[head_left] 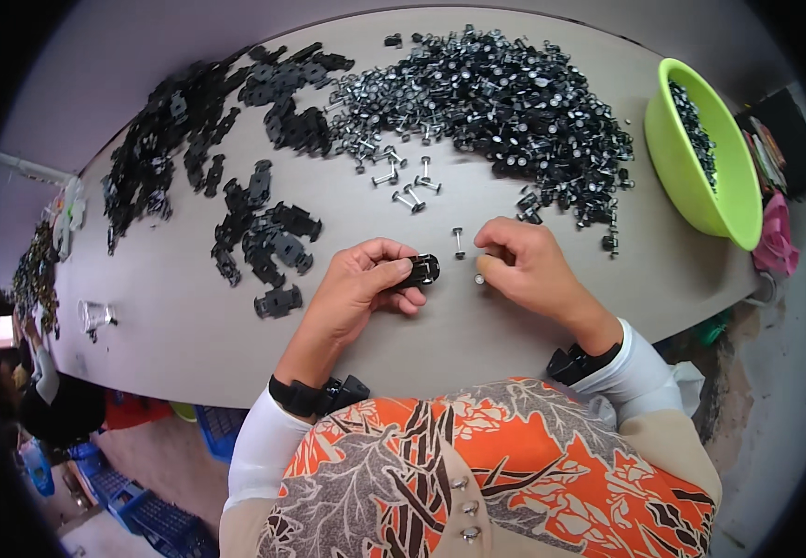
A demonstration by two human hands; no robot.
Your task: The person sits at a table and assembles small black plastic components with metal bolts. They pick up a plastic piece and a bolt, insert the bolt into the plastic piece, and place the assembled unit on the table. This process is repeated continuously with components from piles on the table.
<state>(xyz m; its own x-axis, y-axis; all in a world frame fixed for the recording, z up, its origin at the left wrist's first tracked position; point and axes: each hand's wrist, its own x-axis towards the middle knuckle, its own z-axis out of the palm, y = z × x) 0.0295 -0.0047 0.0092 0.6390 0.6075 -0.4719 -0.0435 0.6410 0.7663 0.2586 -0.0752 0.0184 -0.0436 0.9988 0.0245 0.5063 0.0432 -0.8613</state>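
Presently, left hand (pixel 358 282): thumb and fingers clamped on one black toy-car chassis (pixel 426 270), above the table (pixel 366 358).
Right hand (pixel 535 270): fingers curled; small wheel (pixel 479 278) at the thumb, whether gripped I cannot tell.
Loose wheel axle (pixel 459 243): between the hands.
Chassis markings: too small for me to read.

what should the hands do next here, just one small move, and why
I'd probably bring the small round-ended part by the thumb of the right hand across to the black piece: the left hand holds that piece between thumb and fingers, and the right hand is close by.
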